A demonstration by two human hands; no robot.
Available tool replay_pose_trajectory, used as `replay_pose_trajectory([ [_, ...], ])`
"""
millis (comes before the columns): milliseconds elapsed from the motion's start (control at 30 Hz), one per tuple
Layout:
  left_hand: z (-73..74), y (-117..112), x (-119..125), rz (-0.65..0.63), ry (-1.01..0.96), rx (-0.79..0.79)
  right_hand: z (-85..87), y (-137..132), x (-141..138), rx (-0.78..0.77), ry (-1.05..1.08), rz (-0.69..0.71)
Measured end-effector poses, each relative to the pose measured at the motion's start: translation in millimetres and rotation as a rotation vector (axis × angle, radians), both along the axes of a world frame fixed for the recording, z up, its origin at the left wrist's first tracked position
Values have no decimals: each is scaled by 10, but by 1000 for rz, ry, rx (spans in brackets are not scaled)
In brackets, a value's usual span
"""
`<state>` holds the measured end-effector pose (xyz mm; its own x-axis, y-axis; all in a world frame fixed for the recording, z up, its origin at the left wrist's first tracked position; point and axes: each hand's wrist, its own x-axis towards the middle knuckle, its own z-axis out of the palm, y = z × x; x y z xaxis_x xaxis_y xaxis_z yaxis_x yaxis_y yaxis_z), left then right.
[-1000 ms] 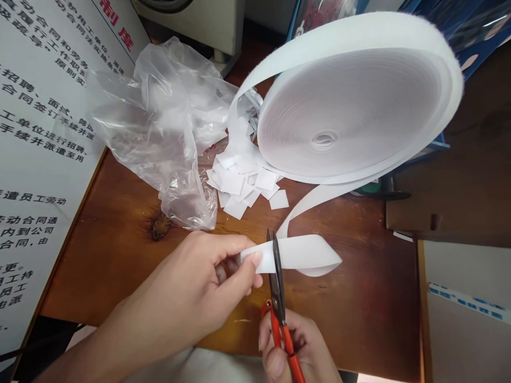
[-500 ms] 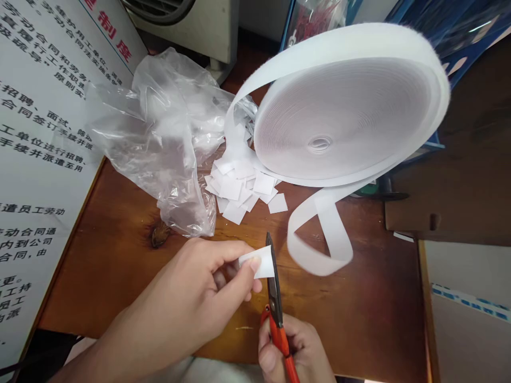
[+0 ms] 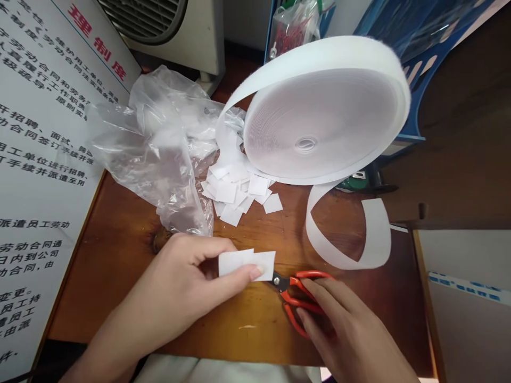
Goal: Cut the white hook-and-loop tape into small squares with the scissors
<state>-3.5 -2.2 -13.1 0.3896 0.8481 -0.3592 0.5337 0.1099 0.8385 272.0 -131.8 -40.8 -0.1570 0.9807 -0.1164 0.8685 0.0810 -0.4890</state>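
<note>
My left hand (image 3: 191, 282) pinches two overlapping white tape pieces (image 3: 235, 260) between thumb and fingers, above the table. My right hand (image 3: 343, 314) loosely holds the red handles of the scissors (image 3: 297, 287), which point left. The blade tips are hidden behind the pieces and my left hand. Further back stands a large roll of white fuzzy tape (image 3: 327, 122), apparently hook-and-loop. Its loose end (image 3: 377, 234) curls on the right. Several cut white squares (image 3: 227, 192) are heaped at the roll's left.
A crumpled clear plastic bag (image 3: 159, 143) lies left of the squares on the wooden table (image 3: 120, 255). A printed board (image 3: 35, 159) borders the left side. A fan-like appliance (image 3: 191, 37) and a blue rack (image 3: 423, 69) stand behind. A brown box (image 3: 459, 159) is at right.
The scissors have turned from upright beside the tape to pointing left, and my right hand has shifted right. My left hand now shows two pieces. The tape's loose end has swung right.
</note>
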Motion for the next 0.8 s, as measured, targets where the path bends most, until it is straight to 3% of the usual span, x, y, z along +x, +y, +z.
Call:
replay_pose_trajectory([
  [100,-49,46,116,-80,4,-114,129,108,-58,126,93,-25],
  [167,-67,76,177,-131,-27,-157,208,207,-141,122,306,-160],
  [267,-70,120,227,-214,-49,-129,252,403,-268,-47,698,-270],
  [333,-44,156,228,-246,-38,-30,237,531,-295,-82,782,-292],
  [567,107,410,156,-121,231,481,190,748,-19,128,511,-341],
  [667,72,561,153,-109,376,552,215,773,33,168,444,-313],
  [733,18,630,176,-79,443,573,236,774,32,242,422,-386],
  [800,-45,646,234,-21,489,681,244,772,47,373,432,-583],
])
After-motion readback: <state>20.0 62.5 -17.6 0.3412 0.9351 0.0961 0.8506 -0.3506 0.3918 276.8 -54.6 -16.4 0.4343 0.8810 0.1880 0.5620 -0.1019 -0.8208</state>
